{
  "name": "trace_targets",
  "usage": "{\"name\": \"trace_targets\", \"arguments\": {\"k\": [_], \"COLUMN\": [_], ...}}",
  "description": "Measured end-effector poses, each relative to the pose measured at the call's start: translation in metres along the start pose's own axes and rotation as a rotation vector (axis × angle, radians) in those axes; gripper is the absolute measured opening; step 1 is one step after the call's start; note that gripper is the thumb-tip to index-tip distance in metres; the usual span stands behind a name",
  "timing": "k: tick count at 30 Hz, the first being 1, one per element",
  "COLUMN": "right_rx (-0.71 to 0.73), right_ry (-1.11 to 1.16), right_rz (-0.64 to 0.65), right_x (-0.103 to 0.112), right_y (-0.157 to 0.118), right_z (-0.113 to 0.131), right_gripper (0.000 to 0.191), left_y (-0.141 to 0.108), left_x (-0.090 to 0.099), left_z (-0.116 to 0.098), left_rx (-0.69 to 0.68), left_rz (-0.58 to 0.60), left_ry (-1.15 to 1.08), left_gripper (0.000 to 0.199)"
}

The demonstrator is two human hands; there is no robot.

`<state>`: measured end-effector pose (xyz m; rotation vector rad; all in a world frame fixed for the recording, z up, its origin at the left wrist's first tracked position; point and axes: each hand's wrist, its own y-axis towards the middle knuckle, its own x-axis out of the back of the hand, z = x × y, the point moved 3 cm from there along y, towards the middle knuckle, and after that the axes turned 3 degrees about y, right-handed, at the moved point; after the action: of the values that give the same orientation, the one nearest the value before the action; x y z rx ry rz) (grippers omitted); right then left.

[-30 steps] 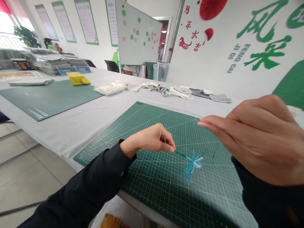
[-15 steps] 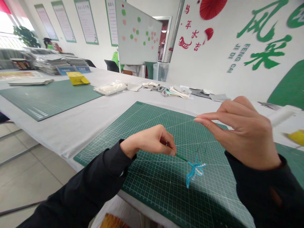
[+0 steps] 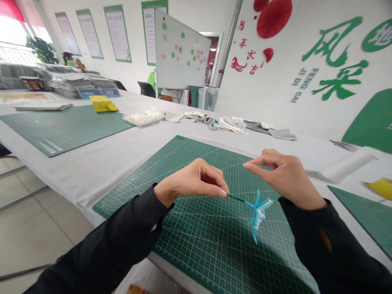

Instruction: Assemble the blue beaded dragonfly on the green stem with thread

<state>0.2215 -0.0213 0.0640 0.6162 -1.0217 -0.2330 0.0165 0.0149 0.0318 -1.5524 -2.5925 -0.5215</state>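
My left hand (image 3: 199,179) pinches the dark green stem (image 3: 236,198) of a small blue flower (image 3: 259,212) with clear beads on its petals. The flower hangs tilted above the gridded green cutting mat (image 3: 196,220). Up and to the right of the flower is my right hand (image 3: 281,175), its thumb and forefinger pressed together at the tips. Whatever lies between those fingertips is too small to make out.
Another green mat (image 3: 70,126) with a yellow packet (image 3: 102,103) lies at the left. A plastic-wrapped white bundle (image 3: 145,117) and folded cloths (image 3: 228,124) line the far side. At the right are a white roll (image 3: 352,163) and a yellow object (image 3: 381,188).
My right hand has moved down and slightly left, closer to the flower. The flower has turned and shifted a little right, while my left hand keeps its pinch. The view has tilted slightly upward.
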Motion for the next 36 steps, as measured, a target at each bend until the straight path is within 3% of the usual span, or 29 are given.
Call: {"name": "trace_targets", "arguments": {"k": [7,11,19,36], "right_rx": [-0.308,-0.348,0.095,0.523], "right_ry": [0.38,0.442,0.135,-0.125], "right_rz": [0.041,-0.032,-0.296,-0.305], "right_x": [-0.015,-0.021,-0.016,0.009], "right_y": [-0.004,-0.006,-0.01,-0.014], "right_z": [-0.016,-0.023,0.011,0.05], "right_gripper": [0.027,0.028,0.011,0.017], "left_y": [0.006,0.01,0.009,0.009], "left_x": [0.013,0.019,0.028,0.029], "left_z": [0.013,0.023,0.03,0.03], "left_rx": [-0.032,-0.053,-0.044,0.033], "left_rz": [-0.428,-0.592,-0.752,-0.891], "left_ry": [-0.416,-0.552,-0.637,-0.538], "left_gripper": [0.013,0.013,0.015,0.018]}}
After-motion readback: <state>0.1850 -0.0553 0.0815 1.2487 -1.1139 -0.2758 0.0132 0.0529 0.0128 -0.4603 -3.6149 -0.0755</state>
